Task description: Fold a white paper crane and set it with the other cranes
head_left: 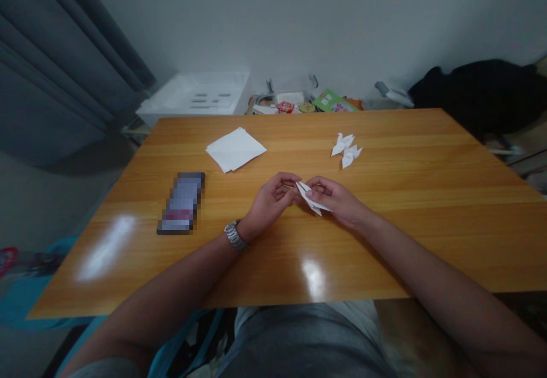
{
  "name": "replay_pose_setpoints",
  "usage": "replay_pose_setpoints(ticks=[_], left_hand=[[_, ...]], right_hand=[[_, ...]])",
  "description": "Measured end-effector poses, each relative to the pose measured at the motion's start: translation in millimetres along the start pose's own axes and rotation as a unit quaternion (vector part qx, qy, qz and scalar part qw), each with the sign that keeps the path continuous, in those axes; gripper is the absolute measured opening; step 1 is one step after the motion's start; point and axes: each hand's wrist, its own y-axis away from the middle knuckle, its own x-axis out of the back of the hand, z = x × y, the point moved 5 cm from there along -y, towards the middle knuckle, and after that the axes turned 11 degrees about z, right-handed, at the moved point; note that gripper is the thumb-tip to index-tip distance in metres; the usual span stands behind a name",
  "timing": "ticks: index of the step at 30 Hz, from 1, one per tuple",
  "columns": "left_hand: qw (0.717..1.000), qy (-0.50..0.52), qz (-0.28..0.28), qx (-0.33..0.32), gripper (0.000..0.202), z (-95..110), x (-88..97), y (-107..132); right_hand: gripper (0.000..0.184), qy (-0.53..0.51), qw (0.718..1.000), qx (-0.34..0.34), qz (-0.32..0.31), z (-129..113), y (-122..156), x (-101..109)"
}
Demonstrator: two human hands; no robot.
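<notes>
Both of my hands meet over the middle of the wooden table [384,241], pinching a small folded piece of white paper [311,200]. My left hand [270,202], with a metal watch on its wrist, grips the paper's left tip between thumb and fingers. My right hand [337,198] holds the other side, its fingers curled around the fold. Two finished white folded paper figures [346,149] lie further back on the right. A stack of flat white paper sheets [235,149] lies at the back left.
A phone [182,202] lies flat on the table left of my hands. Behind the table stand a white box [196,96], colourful small items [307,103] and a dark bundle of cloth [482,96]. A grey curtain [51,65] hangs at the left.
</notes>
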Motion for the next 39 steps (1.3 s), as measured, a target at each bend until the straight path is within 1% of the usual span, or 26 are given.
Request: replay_pose_setpoints(ticks=[3, 7, 10, 16, 21, 28, 32, 39], left_hand=[[1.000, -0.009, 0.009, 0.003, 0.018, 1.5, 0.2, -0.6], [1.000, -0.021, 0.010, 0.006, 0.016, 2.0, 0.8, -1.5], [1.000, -0.007, 0.005, 0.015, 0.016, 2.2, 1.0, -1.9], [1.000, 0.025, -0.003, 0.019, 0.018, -0.4, 1.1, -2.4], [0.999, 0.019, -0.002, 0.029, 0.020, -4.6, 1.5, -2.6], [0.998, 0.053, -0.020, 0.033, 0.020, -1.6, 0.4, -1.7], [0.997, 0.066, -0.031, 0.026, 0.020, -3.1, 0.4, -2.1], [0.996, 0.083, -0.026, 0.024, 0.024, -9.0, 2.0, -3.2]], right_hand=[[0.038, 0.010, 1.000, 0.014, 0.003, -0.1, -1.0, 1.1], [0.041, 0.022, 1.000, 0.020, 0.009, 1.1, -2.5, 1.8], [0.043, 0.022, 0.999, 0.027, 0.013, 1.4, -3.1, 2.1], [0.038, 0.010, 1.000, 0.021, 0.007, 3.6, -3.7, 2.6], [0.040, 0.014, 1.000, 0.016, 0.014, 1.7, -2.5, 1.5], [0.039, -0.002, 1.000, 0.017, 0.006, 0.7, -0.7, -0.9], [0.039, -0.016, 1.000, 0.005, -0.001, 2.8, -0.5, -1.5], [0.036, -0.070, 0.996, -0.053, -0.016, 1.8, 1.4, -5.0]])
